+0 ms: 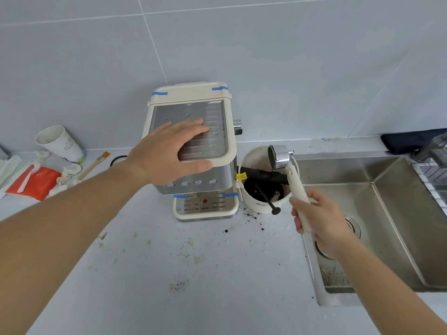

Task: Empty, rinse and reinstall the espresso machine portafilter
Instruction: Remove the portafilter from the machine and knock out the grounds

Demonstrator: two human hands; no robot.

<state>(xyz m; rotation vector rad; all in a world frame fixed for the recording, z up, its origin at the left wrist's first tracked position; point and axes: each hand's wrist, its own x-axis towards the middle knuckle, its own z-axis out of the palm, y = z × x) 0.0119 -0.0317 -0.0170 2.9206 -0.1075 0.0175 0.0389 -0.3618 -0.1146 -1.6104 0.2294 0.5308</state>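
Both hands busy — left hand [169, 153] flat on the espresso machine [193, 146], right hand [319, 221] clamped around the portafilter [287, 170] handle, tipped over the knock box [263, 180] — emptying seems underway; next comes rinsing at the sink [387, 213].

Looks like I'm in a home kitchen: tiled wall [266, 56] right behind the coffee machine [191, 131], steel sink [399, 226] off to its right, pale grounds-speckled counter [193, 274] in front of it, paper cup [59, 143] to its left.
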